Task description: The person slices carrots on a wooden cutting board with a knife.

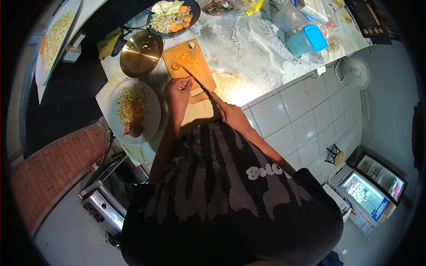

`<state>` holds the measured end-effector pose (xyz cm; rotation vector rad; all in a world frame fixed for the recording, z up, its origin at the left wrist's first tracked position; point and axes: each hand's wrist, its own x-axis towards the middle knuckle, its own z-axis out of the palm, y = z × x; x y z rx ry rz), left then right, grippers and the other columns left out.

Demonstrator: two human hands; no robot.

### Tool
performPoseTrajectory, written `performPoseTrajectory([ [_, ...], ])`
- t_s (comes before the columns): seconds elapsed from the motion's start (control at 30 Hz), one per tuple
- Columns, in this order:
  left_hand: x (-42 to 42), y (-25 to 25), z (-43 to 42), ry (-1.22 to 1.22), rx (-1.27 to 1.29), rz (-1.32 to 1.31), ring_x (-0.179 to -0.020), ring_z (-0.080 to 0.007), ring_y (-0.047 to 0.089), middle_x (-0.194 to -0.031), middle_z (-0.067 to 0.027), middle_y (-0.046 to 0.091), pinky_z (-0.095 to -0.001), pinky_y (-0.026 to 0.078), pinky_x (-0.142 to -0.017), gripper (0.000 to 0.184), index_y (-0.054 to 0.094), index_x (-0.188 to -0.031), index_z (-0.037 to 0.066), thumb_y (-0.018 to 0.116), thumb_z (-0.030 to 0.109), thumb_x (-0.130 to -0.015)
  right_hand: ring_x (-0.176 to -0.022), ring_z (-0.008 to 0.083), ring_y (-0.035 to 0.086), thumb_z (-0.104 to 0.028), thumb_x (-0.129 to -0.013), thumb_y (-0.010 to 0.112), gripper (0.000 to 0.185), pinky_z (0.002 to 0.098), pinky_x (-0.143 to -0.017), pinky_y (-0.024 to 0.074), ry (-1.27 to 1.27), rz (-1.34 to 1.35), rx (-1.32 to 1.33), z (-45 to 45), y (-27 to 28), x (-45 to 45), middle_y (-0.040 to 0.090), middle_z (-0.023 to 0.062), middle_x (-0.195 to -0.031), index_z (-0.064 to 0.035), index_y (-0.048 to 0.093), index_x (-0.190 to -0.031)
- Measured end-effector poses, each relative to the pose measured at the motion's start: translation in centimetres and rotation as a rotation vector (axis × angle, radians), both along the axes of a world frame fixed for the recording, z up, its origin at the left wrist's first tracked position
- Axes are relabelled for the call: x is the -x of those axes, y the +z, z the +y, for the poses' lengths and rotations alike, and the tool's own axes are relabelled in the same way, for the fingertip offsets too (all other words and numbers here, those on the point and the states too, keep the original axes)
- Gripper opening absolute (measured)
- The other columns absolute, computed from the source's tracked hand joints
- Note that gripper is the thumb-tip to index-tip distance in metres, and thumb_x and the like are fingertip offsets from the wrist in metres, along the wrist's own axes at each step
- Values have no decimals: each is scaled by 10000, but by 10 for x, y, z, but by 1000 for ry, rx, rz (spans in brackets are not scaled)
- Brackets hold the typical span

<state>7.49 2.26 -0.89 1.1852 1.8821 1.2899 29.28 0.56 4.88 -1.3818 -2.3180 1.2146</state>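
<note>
My right hand (pixel 230 114) is closed round the handle of a knife (pixel 202 85), whose blade slants up and left over a wooden chopping board (pixel 204 66). Beside the blade, my left hand (pixel 179 89) is at the board's lower left edge with its fingers pinched together; anything between them is too small to make out. Chopped orange pieces (pixel 187 57), looking like carrot, lie on the board. A round orange piece (pixel 175 66) sits near the knife tip. At the board's top is a small round whitish item (pixel 191 45).
Left of the board are a shiny gold-coloured round pan (pixel 142 53) and a white plate (pixel 153 116) of shredded vegetables. A dark bowl (pixel 195 20) with sprouts, carrot and cabbage stands behind. A blue-lidded container (pixel 306 41) is at the right on the marbled counter (pixel 248 48).
</note>
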Motion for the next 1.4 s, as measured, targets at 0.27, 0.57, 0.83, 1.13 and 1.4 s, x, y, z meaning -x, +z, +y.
performPoseTrajectory([
  [0.27, 0, 0, -1, -9, 4, -26, -648, -95, 618, -821, -76, 693, -243, 519, -531, 138, 753, -970, -25, 783, 53, -861, -668, 436, 635, -123, -1002, 500, 671, 530, -660, 495, 12, 23, 12, -2, -2, -1, 625, 244, -726, -256, 232, -1602],
  [0.57, -4, 0, -3, -2, 15, -115, -626, -84, 596, -778, -60, 676, -242, 495, -547, 104, 742, -952, -29, 763, 48, -886, -639, 433, 630, -100, -988, 498, 693, 532, -636, 498, 11, -46, 14, -3, 1, 2, 624, 245, -712, -251, 219, -1604],
  [0.83, 3, -4, 0, -52, -53, 45, -638, -80, 589, -786, -53, 679, -240, 496, -554, 124, 746, -978, -23, 766, 55, -883, -687, 451, 644, -145, -1015, 490, 636, 543, -661, 499, -14, -20, 5, -4, -10, -4, 642, 253, -743, -248, 250, -1595],
  [1.13, 2, -1, -1, 22, 81, -171, -648, -82, 615, -798, -60, 694, -240, 543, -523, 143, 742, -1004, -20, 761, 61, -888, -808, 455, 654, -118, -1014, 463, 640, 537, -746, 495, 1, 27, 114, -9, 22, -9, 660, 269, -908, -277, 248, -1596],
  [1.4, 2, 4, -1, -2, 65, -158, -663, -89, 653, -800, -78, 711, -240, 544, -518, 130, 749, -982, -35, 760, 49, -884, -853, 453, 647, -76, -986, 455, 665, 528, -781, 486, -1, -31, 160, -5, 28, -3, 656, 256, -911, -283, 272, -1592],
])
